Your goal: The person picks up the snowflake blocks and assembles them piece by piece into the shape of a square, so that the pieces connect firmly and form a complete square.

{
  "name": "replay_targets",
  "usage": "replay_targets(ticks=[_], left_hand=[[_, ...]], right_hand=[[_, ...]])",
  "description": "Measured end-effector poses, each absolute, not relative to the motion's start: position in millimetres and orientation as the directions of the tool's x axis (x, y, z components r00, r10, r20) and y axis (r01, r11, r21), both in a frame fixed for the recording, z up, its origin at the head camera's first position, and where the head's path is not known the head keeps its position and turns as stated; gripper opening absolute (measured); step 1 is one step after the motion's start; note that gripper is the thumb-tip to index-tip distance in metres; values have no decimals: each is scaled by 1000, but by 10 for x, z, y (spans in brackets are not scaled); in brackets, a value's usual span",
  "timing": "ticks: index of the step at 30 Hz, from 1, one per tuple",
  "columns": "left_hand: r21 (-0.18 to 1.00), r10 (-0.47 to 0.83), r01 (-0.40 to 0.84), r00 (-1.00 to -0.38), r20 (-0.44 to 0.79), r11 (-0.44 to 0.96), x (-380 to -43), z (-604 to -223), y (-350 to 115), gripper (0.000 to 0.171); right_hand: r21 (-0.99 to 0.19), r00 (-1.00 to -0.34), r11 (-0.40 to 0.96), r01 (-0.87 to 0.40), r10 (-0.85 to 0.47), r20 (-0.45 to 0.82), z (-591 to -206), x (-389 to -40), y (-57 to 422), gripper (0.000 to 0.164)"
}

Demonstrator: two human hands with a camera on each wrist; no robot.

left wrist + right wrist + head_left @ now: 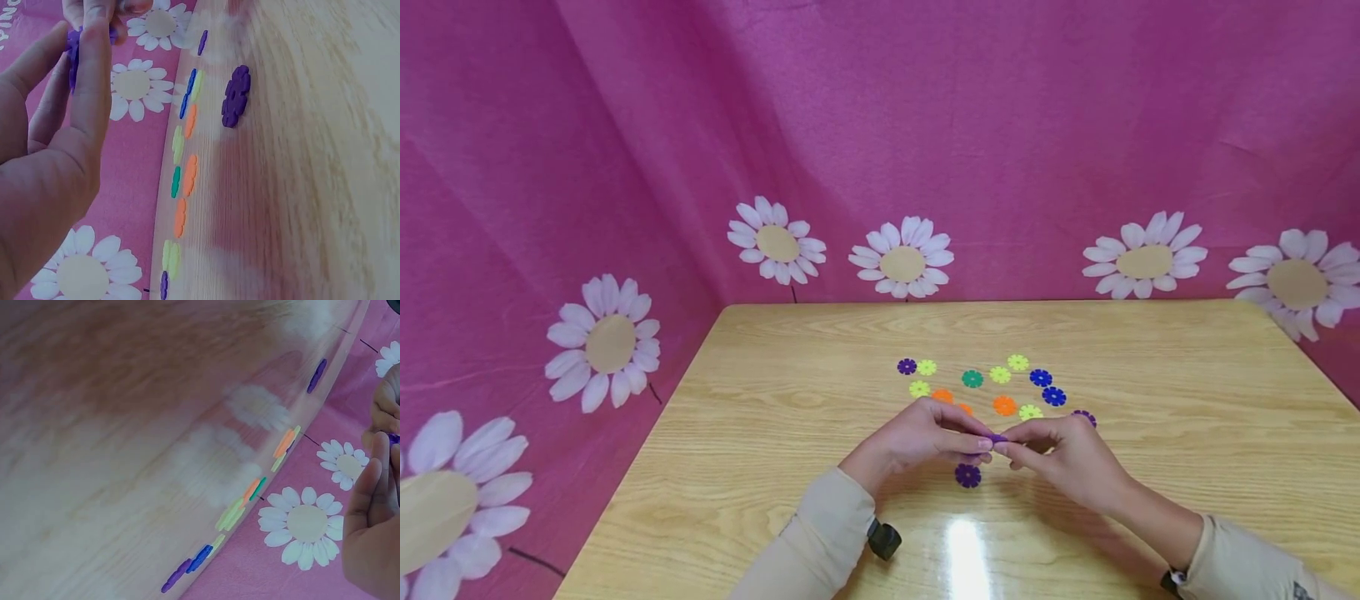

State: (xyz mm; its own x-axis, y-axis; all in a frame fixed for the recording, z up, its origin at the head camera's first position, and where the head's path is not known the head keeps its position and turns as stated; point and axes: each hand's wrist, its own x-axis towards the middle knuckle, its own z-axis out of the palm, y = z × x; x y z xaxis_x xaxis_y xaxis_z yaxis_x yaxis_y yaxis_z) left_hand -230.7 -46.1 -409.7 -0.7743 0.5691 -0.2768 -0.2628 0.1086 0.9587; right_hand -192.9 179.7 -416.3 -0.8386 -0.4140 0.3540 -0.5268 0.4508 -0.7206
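Above the table my left hand (919,439) and right hand (1075,463) meet fingertip to fingertip. Between the left thumb and fingers is pinched a purple notched flower-shaped disc (74,59), edge-on in the left wrist view. My right thumb and fingers pinch purple plastic (997,439) at the same spot; whether this is a second disc joined to the first, I cannot tell. A loose purple disc (967,476) lies on the wood just below the hands. In the right wrist view only a sliver of purple (394,438) shows between the fingers.
On the wooden table (760,467), beyond the hands, are scattered more discs: green (972,379), orange (1004,406), blue (1054,396), yellow (1018,362) and purple (907,366). Another purple disc (1084,417) lies behind the right hand. A pink curtain (1000,125) with daisies encloses the table.
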Motion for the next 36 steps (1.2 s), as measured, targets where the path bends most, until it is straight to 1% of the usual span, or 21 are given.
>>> replay_targets(ticks=[3, 5, 8, 11, 14, 18, 21, 24, 30, 36], left_hand=[[963, 558, -246, -787, -263, 107, -2302, -4086, -452, 19], [965, 537, -229, -801, -263, 132, -2305, -4080, -454, 18], [966, 496, -149, -836, -237, 209, -2315, -4074, -477, 16], [959, 458, -50, -871, -179, 280, -2335, -4081, -502, 17], [944, 436, 36, -892, -117, 327, -2354, -4100, -522, 16], [916, 415, 103, -907, -73, 387, -2346, -4111, -539, 12], [907, 406, 121, -912, -59, 403, -2330, -4119, -546, 11], [906, 401, 124, -914, -54, 405, -2324, -4132, -550, 11], [909, 403, 119, -913, -57, 399, -2323, -4127, -557, 10], [922, 427, 134, -904, -37, 364, -2324, -4138, -566, 14]], right_hand=[[-724, -839, 449, -524, -420, 346, -4158, -1931, 1787, 6], [-727, -842, 454, -515, -428, 328, -4156, -1938, 1789, 7], [-724, -844, 475, -501, -452, 288, -4146, -1954, 1811, 11], [-705, -844, 512, -491, -481, 238, -4137, -1987, 1836, 16], [-657, -834, 564, -500, -519, 190, -4141, -2043, 1812, 16], [-571, -794, 608, -552, -593, 137, -4181, -2114, 1697, 18], [-533, -765, 618, -579, -638, 91, -4221, -2123, 1618, 23], [-514, -755, 626, -586, -652, 65, -4258, -2098, 1571, 26], [-500, -785, 658, -563, -614, 77, -4312, -2064, 1529, 26], [-616, -824, 630, -473, -563, 57, -4347, -2097, 1492, 31]])
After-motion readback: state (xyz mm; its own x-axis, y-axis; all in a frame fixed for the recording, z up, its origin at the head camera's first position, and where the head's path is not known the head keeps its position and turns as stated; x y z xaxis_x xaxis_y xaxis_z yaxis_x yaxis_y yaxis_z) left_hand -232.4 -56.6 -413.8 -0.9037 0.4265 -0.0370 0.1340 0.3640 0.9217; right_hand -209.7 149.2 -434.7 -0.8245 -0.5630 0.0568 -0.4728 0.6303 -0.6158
